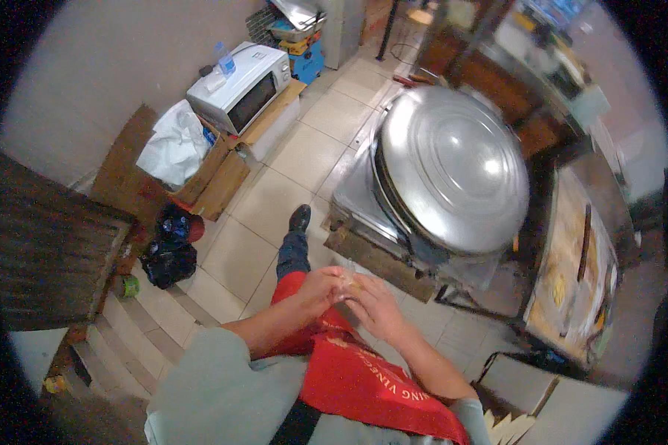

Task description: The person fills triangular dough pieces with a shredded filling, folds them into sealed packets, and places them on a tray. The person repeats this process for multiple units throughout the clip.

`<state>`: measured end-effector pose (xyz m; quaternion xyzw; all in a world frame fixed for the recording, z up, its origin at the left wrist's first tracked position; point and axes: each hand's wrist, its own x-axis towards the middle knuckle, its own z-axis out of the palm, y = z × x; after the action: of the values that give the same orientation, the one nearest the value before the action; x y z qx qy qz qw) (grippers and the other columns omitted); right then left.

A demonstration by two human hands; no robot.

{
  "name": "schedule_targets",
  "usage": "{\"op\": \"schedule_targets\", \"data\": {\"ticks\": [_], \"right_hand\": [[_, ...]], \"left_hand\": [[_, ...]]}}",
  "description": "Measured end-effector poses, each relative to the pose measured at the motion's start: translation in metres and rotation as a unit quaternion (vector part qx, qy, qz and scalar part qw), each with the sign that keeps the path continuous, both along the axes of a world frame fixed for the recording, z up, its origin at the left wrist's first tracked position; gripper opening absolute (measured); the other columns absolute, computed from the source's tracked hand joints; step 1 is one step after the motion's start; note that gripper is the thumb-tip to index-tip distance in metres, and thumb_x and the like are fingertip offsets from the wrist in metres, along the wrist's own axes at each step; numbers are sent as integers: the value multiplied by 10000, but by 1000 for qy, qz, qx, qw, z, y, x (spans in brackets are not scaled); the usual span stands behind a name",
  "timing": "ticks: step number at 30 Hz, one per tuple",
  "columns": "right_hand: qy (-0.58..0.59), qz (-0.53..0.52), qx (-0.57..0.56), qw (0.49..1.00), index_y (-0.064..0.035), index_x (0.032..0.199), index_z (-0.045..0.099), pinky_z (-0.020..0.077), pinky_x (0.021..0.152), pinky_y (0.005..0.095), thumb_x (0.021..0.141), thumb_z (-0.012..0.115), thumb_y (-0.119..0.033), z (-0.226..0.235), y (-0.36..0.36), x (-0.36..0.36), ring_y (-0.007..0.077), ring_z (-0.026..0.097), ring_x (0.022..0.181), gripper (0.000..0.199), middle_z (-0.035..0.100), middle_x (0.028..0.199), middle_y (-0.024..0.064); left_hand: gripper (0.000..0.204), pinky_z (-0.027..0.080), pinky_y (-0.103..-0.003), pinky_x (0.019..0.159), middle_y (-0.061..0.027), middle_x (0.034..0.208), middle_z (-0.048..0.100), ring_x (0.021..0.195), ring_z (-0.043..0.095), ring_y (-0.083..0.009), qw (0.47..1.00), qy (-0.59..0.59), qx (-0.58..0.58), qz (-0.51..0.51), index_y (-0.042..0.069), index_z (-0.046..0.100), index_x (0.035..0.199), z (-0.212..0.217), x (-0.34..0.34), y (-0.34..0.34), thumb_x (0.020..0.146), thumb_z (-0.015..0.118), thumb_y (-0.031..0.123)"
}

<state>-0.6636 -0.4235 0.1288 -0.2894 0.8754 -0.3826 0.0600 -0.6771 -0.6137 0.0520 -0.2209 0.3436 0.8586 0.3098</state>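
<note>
My left hand (321, 288) and my right hand (375, 305) meet in front of my red apron (371, 386). Between their fingertips is a small, clear, crumpled piece (346, 284) that looks like thin plastic, though blur hides its exact kind. The fingers of my left hand are closed in a pinch at it. My right hand's fingers bend round its other side. Ahead and to the right stands a very large pot with a shiny, domed metal lid (453, 170), apart from both hands.
A white microwave (241, 85) with a bottle (224, 59) on top stands at the far left. Nearer are a cardboard box (215, 182) with a white bag (177, 144) and a black bag (168, 261). Steps (145, 326) lie left. A floury work board (568, 267) is at right.
</note>
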Motion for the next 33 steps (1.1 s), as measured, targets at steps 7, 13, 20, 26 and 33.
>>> {"op": "schedule_targets", "data": {"ticks": [7, 13, 20, 26, 33], "right_hand": [[-423, -300, 72, 852, 20, 1207, 616, 506, 868, 349, 952, 620, -246, -154, 8, -44, 214, 649, 945, 368, 687, 1067, 143], [-599, -386, 82, 697, 57, 1090, 642, 518, 730, 311, 939, 649, -173, -189, 43, 11, 148, 635, 840, 275, 677, 898, 91], [-674, -596, 10, 436, 44, 1170, 621, 519, 731, 311, 948, 655, -200, -151, -59, -122, 169, 650, 849, 332, 679, 937, 94], [-607, -576, -145, 528, 51, 1243, 580, 527, 827, 334, 977, 609, -197, -138, -78, -143, 220, 670, 976, 366, 688, 1106, 144], [-476, -620, -235, 578, 34, 1264, 583, 524, 851, 319, 963, 630, -232, -152, -54, 29, 197, 660, 976, 404, 691, 1105, 139]], "left_hand": [[171, 529, -290, 633, -55, 886, 656, 761, 635, -148, 970, -10, -202, 138, 15, 616, 976, -148, -283, -108, 812, 660, 2], [110, 458, -219, 659, 8, 828, 639, 718, 561, -75, 869, 127, -425, 220, 26, 652, 915, -182, -505, -154, 820, 709, 35], [207, 504, -328, 792, -72, 970, 657, 875, 617, -189, 803, 357, -470, 82, 10, 627, 1069, -310, -602, -13, 873, 658, 69], [477, 487, -397, 894, -193, 1119, 645, 1005, 629, -309, 744, 388, -494, -227, 50, 508, 1364, -413, -523, 47, 915, 599, 184], [440, 480, -438, 914, -231, 1154, 660, 1065, 629, -344, 735, 72, -496, -457, -49, 566, 1272, -349, -411, -100, 919, 577, 213]]}}
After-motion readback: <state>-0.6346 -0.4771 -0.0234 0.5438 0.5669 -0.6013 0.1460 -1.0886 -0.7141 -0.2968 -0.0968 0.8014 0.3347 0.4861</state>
